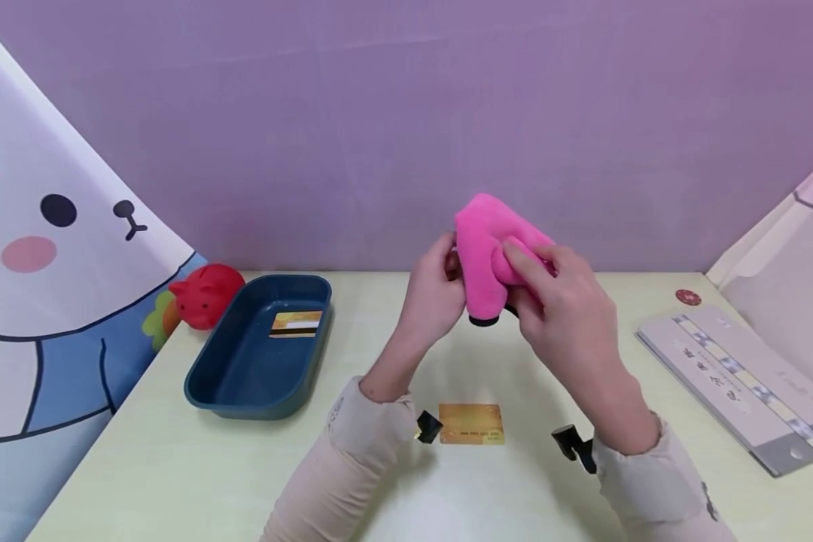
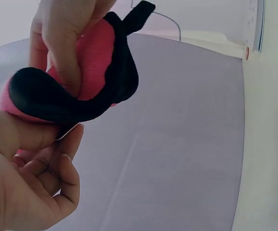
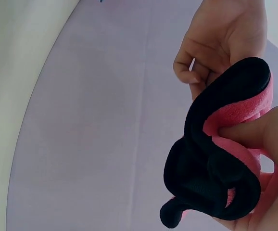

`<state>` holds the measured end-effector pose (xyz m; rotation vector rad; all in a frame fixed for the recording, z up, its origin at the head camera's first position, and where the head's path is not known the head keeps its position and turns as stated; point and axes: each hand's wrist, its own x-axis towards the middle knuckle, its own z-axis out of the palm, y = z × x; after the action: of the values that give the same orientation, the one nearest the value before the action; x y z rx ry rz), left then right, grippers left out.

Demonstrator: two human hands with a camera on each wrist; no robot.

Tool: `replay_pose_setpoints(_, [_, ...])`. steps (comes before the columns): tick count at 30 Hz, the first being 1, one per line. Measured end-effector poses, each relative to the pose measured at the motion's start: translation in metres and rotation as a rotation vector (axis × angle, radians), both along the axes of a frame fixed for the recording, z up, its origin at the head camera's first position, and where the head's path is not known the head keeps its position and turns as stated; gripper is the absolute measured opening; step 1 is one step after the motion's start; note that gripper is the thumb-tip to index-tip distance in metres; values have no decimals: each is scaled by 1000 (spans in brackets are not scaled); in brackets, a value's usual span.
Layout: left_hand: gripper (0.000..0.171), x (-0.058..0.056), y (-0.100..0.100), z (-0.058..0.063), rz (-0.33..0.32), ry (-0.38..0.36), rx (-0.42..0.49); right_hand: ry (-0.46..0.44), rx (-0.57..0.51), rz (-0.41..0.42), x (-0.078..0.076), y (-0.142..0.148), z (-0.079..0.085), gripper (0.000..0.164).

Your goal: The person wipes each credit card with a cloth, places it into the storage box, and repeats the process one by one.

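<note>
Raised above the table is a soft pink plush piece [image 1: 481, 256], bent over on itself, with a smooth black side [image 3: 201, 125] and a narrow black tab [image 2: 139, 17]. What kind of article it is, I cannot tell. My left hand [image 1: 433, 290] pinches its left edge between thumb and fingers, the other fingers curled below. On the other side my right hand [image 1: 572, 324] grips the folded part, its thumb pressed into the pink plush. Beneath the hands a gold card [image 1: 470, 424] lies flat on the table.
To the left stands a dark blue tray [image 1: 210, 369] with a gold card [image 1: 296, 324] inside. A red piggy bank [image 1: 210, 295] sits beside it at the back edge. On the right lie a grey boxed folder [image 1: 732, 384] and a red chip [image 1: 688, 297]. A purple cloth [image 1: 379, 135] hangs behind.
</note>
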<state>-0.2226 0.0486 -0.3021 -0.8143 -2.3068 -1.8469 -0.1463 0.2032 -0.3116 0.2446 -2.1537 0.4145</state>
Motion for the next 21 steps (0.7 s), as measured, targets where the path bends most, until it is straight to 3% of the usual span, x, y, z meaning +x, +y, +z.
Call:
replay_pose_setpoints(11, [31, 1, -3, 7, -53, -75, 57, -34, -64, -63, 0, 9, 2, 40])
replay_pose_setpoints(21, [27, 2, -6, 9, -42, -48, 59, -75, -124, -102, 0, 16, 5, 39])
